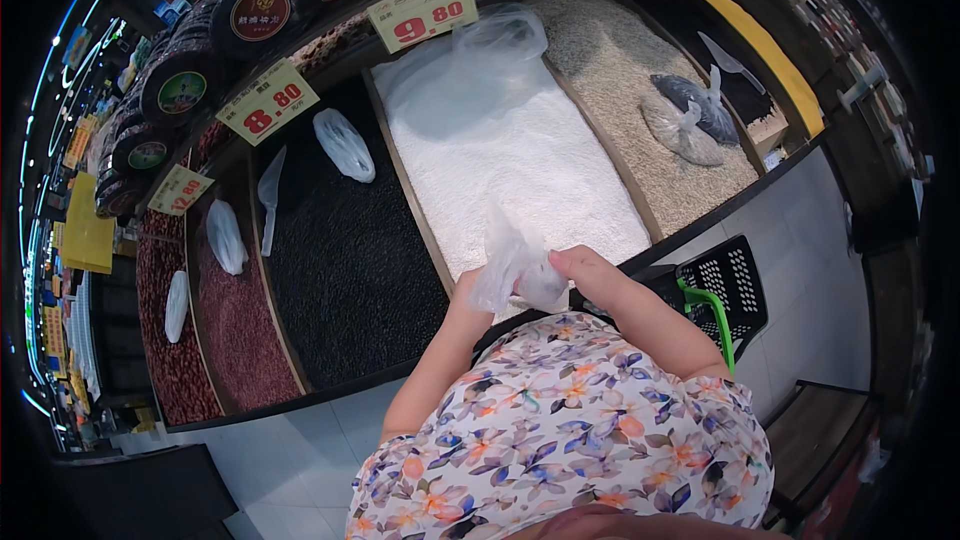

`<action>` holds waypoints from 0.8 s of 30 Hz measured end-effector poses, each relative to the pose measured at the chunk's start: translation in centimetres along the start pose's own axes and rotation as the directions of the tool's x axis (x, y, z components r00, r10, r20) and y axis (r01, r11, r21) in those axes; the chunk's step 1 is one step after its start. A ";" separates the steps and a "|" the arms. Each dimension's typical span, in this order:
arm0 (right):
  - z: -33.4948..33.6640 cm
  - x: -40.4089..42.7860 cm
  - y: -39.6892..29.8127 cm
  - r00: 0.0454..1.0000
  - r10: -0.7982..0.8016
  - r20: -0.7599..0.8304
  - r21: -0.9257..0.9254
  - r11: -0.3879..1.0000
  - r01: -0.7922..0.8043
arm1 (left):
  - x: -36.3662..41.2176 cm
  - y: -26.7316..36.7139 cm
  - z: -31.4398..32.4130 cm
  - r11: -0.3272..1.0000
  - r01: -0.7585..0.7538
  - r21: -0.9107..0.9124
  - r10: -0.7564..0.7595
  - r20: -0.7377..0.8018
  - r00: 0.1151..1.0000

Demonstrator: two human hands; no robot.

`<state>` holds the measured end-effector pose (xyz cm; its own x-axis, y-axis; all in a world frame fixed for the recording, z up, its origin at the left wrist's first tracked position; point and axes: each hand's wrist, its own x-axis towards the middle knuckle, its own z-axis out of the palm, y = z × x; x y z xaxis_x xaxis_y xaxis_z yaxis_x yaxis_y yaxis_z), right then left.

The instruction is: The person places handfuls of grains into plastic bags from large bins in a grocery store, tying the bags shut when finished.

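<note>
A clear plastic bag [517, 270] is between my hands at the near end of the bin of white grains [480, 157]. My left hand [474, 296] is at the bag's left side, its fingers mostly hidden behind the plastic. My right hand [581, 268] grips the bag's right side, thumb on top. What the bag holds, if anything, is unclear. Another large clear bag [502, 34] lies at the far end of the white grains. Two tied bags, one of pale grains [679, 131] and one of dark grains [701, 105], rest on the beige grain bin [637, 90] to the right.
Left are bins of black beans [352, 277], reddish grains [240, 322] and dark red beans [169, 360], with rolled plastic bags [343, 145] and a clear scoop [271, 191]. Wooden dividers separate them. Price signs [422, 11] line the back. A black basket with a green handle [709, 307] is at right.
</note>
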<state>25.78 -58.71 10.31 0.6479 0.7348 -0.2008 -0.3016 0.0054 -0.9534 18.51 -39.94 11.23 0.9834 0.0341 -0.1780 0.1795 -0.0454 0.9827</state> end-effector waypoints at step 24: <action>-2.9 0.4 0.4 0.934 0.121 -0.336 0.740 0.648 0.183 | -1.5 -3.7 -2.0 0.592 0.153 -0.792 -0.126 0.097 0.987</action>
<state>27.96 -60.39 9.19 0.8041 0.4588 -0.3782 -0.5943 0.6395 -0.4877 16.33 -37.84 7.97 0.9509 -0.0571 -0.3042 0.2362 0.7687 0.5943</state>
